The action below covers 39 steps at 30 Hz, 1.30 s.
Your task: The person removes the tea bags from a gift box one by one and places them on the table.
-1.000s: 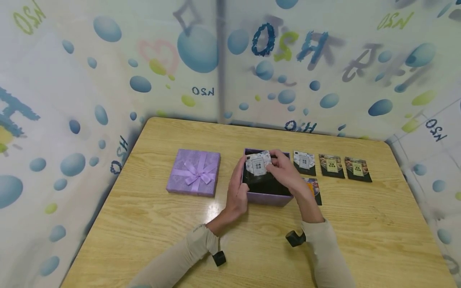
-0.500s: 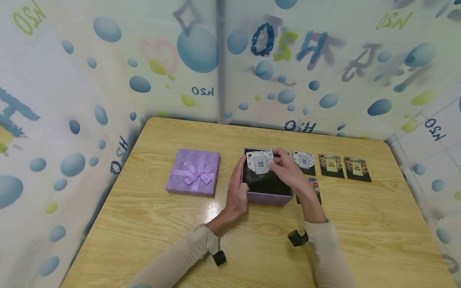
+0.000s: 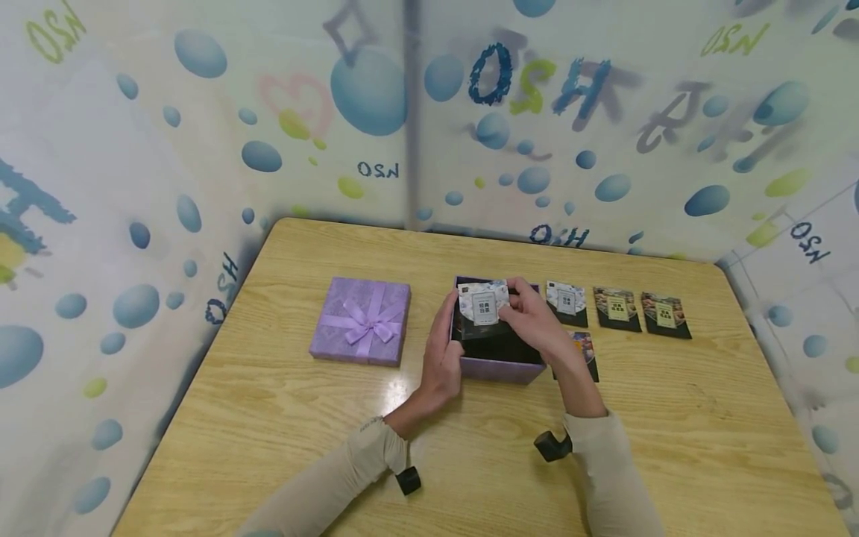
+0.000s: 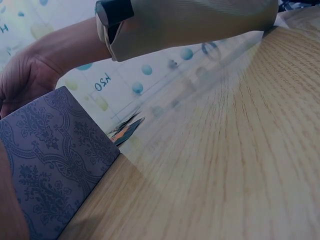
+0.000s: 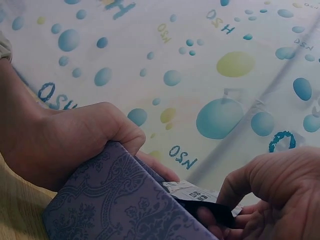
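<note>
A purple patterned gift box [image 3: 503, 371] with a dark inside stands without its lid at mid table. My left hand [image 3: 443, 358] grips its left side, thumb at the near corner and fingers along the wall, as the right wrist view shows. My right hand [image 3: 537, 321] pinches the right edge of a small flat packet [image 3: 485, 306], white-and-floral above and black below, between thumb and fingers. The packet is tilted over the box opening, its printed face up. In the left wrist view the patterned box wall [image 4: 55, 160] fills the lower left.
Left of the box lies its purple lid [image 3: 362, 322] with a ribbon bow. To the right lie a matching white-and-black packet [image 3: 567, 303], two yellow-labelled packets [image 3: 618, 309] and a colourful packet [image 3: 587, 354] partly behind the right wrist. A printed wall backs the wooden table [image 3: 705, 432].
The packet in my right hand has shifted slightly right, then a little back left, and shows its printed face more squarely. My left hand and the box have stayed put.
</note>
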Tool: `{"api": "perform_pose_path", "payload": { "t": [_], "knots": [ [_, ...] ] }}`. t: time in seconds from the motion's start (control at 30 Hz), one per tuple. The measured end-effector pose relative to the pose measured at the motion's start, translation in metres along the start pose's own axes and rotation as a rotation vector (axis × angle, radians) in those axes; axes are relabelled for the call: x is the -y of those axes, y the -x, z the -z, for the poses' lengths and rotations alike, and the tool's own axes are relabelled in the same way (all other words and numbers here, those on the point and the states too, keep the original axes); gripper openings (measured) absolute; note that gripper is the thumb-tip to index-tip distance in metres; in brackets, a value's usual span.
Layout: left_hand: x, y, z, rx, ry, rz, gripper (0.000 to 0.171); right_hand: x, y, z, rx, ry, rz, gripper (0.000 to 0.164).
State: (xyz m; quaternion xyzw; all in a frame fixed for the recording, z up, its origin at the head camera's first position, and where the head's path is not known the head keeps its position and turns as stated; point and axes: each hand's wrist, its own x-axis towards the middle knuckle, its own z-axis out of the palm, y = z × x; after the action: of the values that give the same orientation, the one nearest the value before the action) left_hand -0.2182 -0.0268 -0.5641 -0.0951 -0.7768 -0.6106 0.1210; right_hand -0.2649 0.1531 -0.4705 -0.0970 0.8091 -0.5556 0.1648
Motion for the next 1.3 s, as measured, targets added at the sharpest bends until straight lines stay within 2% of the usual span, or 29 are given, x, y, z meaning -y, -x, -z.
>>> {"api": "perform_pose_path", "payload": {
  "t": [0.27, 0.37, 0.7, 0.77, 0.97, 1.3],
  "knots": [
    [-0.001, 0.000, 0.000, -0.003, 0.009, 0.002, 0.091, 0.001, 0.003, -0.001, -0.024, -0.016, 0.002, 0.047],
    [-0.001, 0.000, 0.000, -0.005, 0.009, -0.004, 0.092, 0.001, 0.006, 0.000, -0.039, -0.020, -0.001, 0.052],
    [0.000, 0.001, -0.001, -0.007, -0.002, -0.012, 0.091, 0.005, 0.018, 0.017, -0.077, -0.041, -0.063, 0.059],
    [0.000, 0.001, -0.001, -0.014, -0.005, -0.021, 0.092, 0.005, 0.020, 0.022, -0.091, -0.041, -0.063, 0.056],
    [-0.001, 0.001, -0.001, -0.024, -0.013, -0.032, 0.092, 0.003, 0.023, 0.035, -0.121, -0.064, 0.010, 0.042],
    [0.000, 0.002, -0.002, -0.020, -0.010, -0.031, 0.091, -0.001, 0.033, 0.048, -0.141, -0.044, -0.046, 0.041]
  ]
}}
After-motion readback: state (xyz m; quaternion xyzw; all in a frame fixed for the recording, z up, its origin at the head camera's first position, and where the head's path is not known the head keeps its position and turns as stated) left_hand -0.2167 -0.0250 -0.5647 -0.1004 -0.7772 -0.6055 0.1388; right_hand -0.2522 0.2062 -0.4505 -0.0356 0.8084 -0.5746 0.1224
